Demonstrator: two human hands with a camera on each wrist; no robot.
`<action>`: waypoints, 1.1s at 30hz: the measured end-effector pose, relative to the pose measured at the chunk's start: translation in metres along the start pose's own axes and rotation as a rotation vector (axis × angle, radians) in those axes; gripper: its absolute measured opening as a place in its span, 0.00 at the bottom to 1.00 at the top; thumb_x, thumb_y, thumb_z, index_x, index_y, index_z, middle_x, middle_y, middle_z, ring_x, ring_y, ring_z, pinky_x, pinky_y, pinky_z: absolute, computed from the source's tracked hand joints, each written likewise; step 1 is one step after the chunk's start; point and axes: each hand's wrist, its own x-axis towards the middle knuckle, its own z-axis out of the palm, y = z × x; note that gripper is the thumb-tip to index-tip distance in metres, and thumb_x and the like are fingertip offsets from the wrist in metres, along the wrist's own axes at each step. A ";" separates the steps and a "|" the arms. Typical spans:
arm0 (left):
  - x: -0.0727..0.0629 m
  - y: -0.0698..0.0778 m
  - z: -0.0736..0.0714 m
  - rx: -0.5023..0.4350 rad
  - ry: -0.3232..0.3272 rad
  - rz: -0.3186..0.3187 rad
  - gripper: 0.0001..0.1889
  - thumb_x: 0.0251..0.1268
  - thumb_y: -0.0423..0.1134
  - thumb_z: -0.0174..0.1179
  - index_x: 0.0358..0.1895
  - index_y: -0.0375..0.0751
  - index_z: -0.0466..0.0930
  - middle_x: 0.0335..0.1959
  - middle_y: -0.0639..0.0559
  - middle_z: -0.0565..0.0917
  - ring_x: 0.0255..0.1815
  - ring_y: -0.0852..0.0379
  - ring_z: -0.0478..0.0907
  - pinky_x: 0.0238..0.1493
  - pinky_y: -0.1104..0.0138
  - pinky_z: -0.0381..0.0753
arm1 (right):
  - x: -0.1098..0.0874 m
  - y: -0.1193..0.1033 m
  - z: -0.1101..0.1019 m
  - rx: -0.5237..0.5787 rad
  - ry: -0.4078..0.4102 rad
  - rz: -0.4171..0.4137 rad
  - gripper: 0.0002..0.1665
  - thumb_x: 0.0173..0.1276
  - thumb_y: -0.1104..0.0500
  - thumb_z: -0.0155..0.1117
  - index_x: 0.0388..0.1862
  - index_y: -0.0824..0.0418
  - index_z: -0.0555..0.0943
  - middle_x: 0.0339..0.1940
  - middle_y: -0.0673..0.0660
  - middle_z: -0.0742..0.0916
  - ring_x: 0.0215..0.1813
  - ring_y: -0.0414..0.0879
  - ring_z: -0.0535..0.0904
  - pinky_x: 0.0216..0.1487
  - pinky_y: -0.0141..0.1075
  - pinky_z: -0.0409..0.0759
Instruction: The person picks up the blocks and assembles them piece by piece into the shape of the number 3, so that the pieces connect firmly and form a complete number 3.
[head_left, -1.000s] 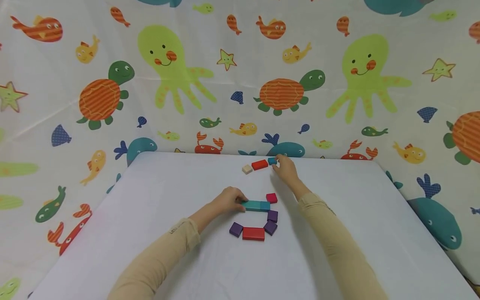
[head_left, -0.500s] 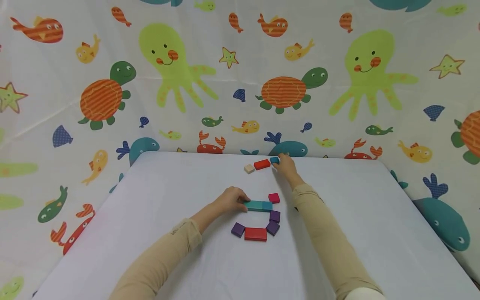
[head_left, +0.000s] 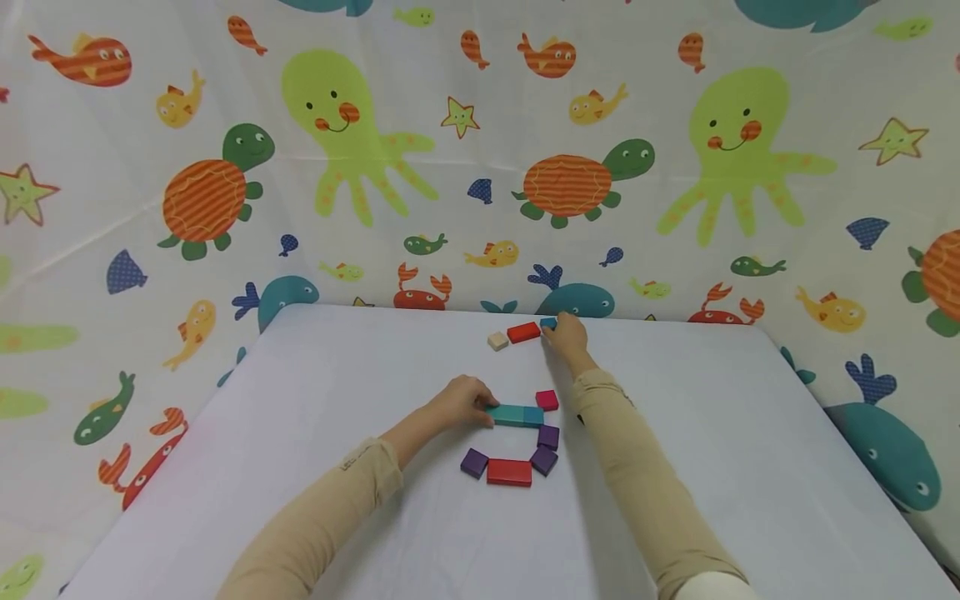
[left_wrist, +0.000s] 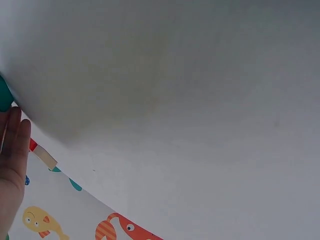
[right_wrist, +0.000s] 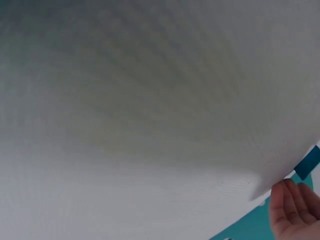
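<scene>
My left hand holds the left end of a long teal block between thumb and fingers. A short blue block sits flush against its right end. In the left wrist view a corner of the teal block shows above the fingers. Far back on the table, my right hand pinches another small blue block, partly covered by the fingers. That blue block also shows beyond the fingertips in the right wrist view. Beside it lies a red oblong block.
A plain wooden block lies left of the far red one. Near the teal block, a crimson cube, several purple blocks and a red oblong form an open curve on the white table. A patterned cloth hangs behind.
The right hand has shifted slightly left at the far blue block, and its forearm has swung a little left. The left hand stays at the teal block. The head view has moved slightly.
</scene>
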 end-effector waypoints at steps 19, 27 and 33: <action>-0.001 0.000 0.003 -0.038 0.025 0.013 0.16 0.48 0.35 0.71 0.43 0.35 0.85 0.40 0.46 0.87 0.40 0.56 0.81 0.48 0.64 0.81 | 0.036 0.012 0.021 -0.097 -0.013 0.039 0.23 0.64 0.55 0.64 0.52 0.70 0.78 0.50 0.65 0.84 0.51 0.58 0.81 0.49 0.45 0.81; 0.000 0.002 0.005 -0.041 0.029 -0.041 0.16 0.48 0.34 0.71 0.44 0.36 0.85 0.40 0.46 0.87 0.41 0.56 0.81 0.50 0.63 0.81 | 0.016 0.000 0.000 -0.140 -0.076 -0.016 0.22 0.65 0.59 0.62 0.53 0.72 0.77 0.52 0.66 0.83 0.54 0.58 0.80 0.56 0.46 0.79; 0.005 0.004 0.003 -0.027 0.038 -0.027 0.16 0.48 0.34 0.71 0.44 0.36 0.85 0.40 0.46 0.87 0.41 0.56 0.81 0.49 0.63 0.81 | 0.011 0.015 -0.017 -0.084 -0.062 -0.049 0.22 0.62 0.59 0.64 0.48 0.76 0.76 0.48 0.70 0.83 0.41 0.56 0.80 0.50 0.46 0.80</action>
